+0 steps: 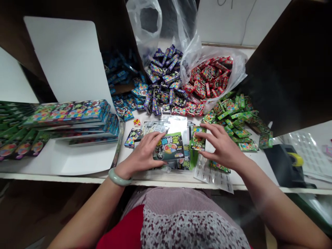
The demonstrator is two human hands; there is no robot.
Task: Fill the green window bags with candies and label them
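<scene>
Well, the left hand (141,155), a jade bangle (119,177) at its wrist, lies open with fingers spread against a green-and-black packet (169,147) on the bench (160,178); its grip shows no firm hold. The right hand (223,145) is open too, fingertips resting on a smaller green packet (198,138), just beside a loose spread of green packets (233,117). Foil sheets (176,124) lie between the hands. Beyond them sit a heap of purple packets (164,76) and red packets (207,77) in a plastic bag (233,58). Stacked boxes (70,114) lie to the left.
</scene>
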